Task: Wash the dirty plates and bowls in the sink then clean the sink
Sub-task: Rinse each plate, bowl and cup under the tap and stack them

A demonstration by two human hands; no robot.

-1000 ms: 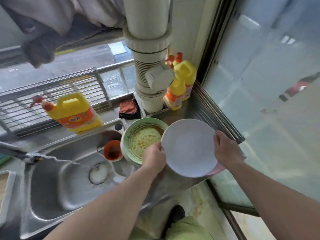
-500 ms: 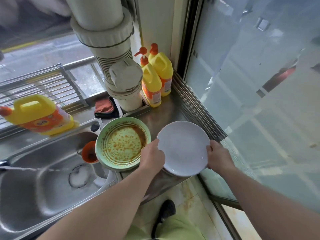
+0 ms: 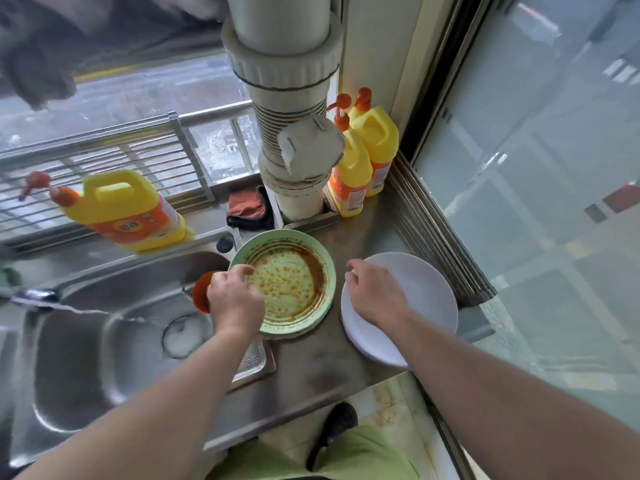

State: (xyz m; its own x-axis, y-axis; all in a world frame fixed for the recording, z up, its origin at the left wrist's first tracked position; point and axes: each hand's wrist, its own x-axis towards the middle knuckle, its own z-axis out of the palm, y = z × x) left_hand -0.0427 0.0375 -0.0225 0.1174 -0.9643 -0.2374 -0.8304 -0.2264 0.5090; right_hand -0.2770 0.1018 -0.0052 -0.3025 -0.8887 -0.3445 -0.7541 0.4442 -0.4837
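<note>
The steel counter [image 3: 311, 368] to the right of the sink [image 3: 86, 358] was crowded. A thick white drain pipe [image 3: 287, 98] came down at the back corner, and two yellow detergent bottles [image 3: 363, 157] with orange pumps stood just beside it against the wall; a third yellow bottle [image 3: 128, 209] stood on the ledge behind the basin, in front of a wire rack [image 3: 104, 161]. One folded orange cloth [image 3: 247, 207] lay at the foot of the pipe. Two plates sat on the counter: a green plate [image 3: 311, 251] smeared with brown sauce, just right of the basin, and a clean white plate [image 3: 426, 296] near the counter's right edge, beside the ribbed sill under the glass pane [image 3: 536, 202]. One small orange cup [image 3: 201, 292] stood in the basin's far right corner, mostly hidden behind the left hand. A thin stream of water [image 3: 90, 311] ran from the tap [image 3: 31, 296] across the basin toward the round drain [image 3: 185, 336]. The left hand [image 3: 235, 296] curled over the near-left rim of the green plate, fingers bent onto its edge in a grip. The right hand [image 3: 375, 296] lay on the left part of the white plate, fingers bent at its rim; whether it gripped or merely rested there could not be told. A dark shoe [image 3: 334, 431] and a green trouser leg [image 3: 311, 459] showed on the stained floor below.
</note>
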